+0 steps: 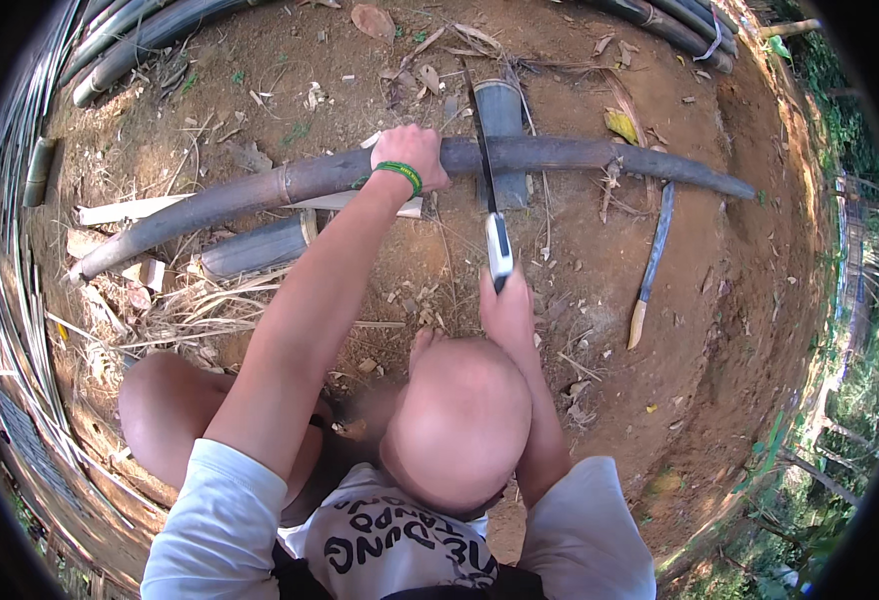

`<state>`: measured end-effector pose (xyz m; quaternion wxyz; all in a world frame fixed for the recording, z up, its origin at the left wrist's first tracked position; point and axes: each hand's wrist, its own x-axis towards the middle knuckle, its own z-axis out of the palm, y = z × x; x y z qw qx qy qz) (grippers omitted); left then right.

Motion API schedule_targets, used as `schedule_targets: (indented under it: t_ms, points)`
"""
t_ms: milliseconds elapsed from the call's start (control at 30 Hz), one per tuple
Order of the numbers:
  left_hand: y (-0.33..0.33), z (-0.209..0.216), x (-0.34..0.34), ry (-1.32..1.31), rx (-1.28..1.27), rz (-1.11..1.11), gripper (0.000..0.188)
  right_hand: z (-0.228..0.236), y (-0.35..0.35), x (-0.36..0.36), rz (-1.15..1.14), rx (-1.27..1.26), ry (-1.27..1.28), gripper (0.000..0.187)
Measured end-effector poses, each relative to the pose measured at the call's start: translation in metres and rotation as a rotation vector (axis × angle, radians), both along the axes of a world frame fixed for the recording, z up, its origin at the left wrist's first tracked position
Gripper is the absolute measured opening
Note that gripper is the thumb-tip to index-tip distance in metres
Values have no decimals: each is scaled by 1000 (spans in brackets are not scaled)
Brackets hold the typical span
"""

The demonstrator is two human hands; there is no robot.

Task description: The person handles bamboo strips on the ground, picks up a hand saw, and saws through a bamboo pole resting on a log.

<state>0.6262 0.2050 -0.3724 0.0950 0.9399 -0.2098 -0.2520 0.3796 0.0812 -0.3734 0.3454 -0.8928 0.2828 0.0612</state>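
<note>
A long, dark bamboo pole lies crosswise in front of me, its right part resting over a short, thick bamboo piece. Gripping the pole from above near its middle is my left hand, with a green band on the wrist. My right hand is wrapped around the white-and-black handle of a handsaw. The saw's dark blade points away from me and crosses the pole just right of my left hand. Whether its teeth have cut in cannot be made out.
A long knife with a pale wooden handle lies on the ground at right. Another cut bamboo length and a pale split strip lie at left, among shavings. Bamboo poles are stacked at the far left, more at the far right.
</note>
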Motion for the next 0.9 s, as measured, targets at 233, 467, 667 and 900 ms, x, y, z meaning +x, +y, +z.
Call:
schedule_targets:
  t_ms: [233, 467, 667, 900]
  points:
    - [-5, -25, -19, -270, -74, 7, 54, -18, -10, 65, 47, -70, -154, 37]
    - [-11, -28, -8, -228, -81, 48, 37, 5, -9, 63, 38, -21, -34, 34]
    - [-7, -28, -1, -210, -85, 41, 36, 76, 9, -75, -96, 146, 159, 38]
    - [-6, -28, 3, -241, -75, 23, 35, 62, 6, -56, -90, 98, 197, 35]
